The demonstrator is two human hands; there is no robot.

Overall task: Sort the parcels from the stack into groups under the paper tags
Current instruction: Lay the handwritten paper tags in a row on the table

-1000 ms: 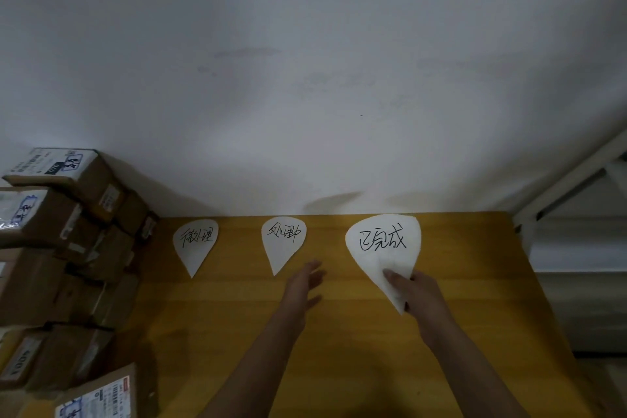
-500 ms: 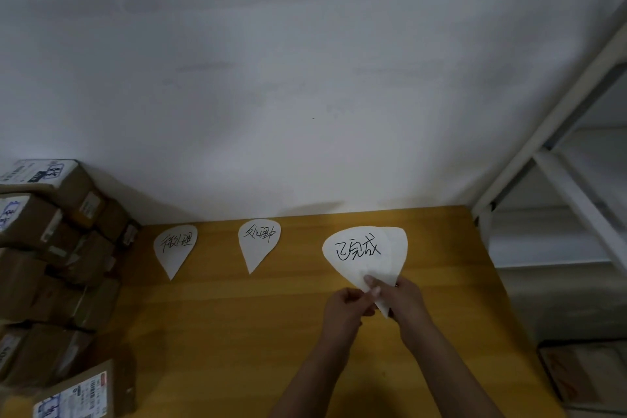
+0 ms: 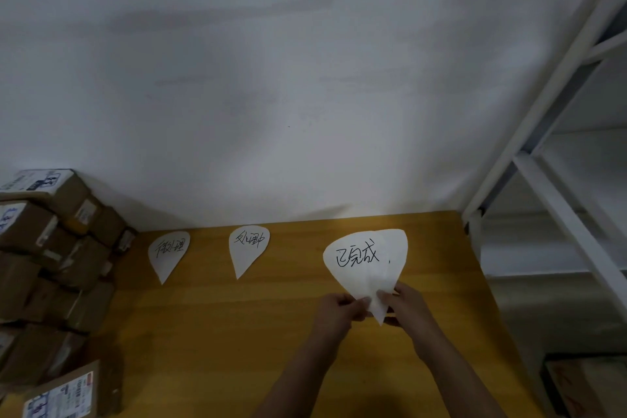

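Observation:
Three white teardrop paper tags with handwriting lie along the back of the wooden table (image 3: 210,343): the left tag (image 3: 168,253), the middle tag (image 3: 248,248) and the right tag (image 3: 358,263). A second blank sheet (image 3: 397,249) peeks out behind the right tag. My left hand (image 3: 337,312) and my right hand (image 3: 405,307) both pinch the pointed lower end of these two sheets, fanning them apart. The stack of brown cardboard parcels (image 3: 44,248) stands at the left edge, away from both hands.
One labelled parcel (image 3: 68,394) lies at the near left corner. A white metal shelf rack (image 3: 556,187) stands right of the table, with a cardboard box (image 3: 583,387) on the floor beneath. A white wall backs the table.
My left hand came over from the table's middle to join my right hand on the right tag. A second sheet has slid out from behind it. The view has shifted right.

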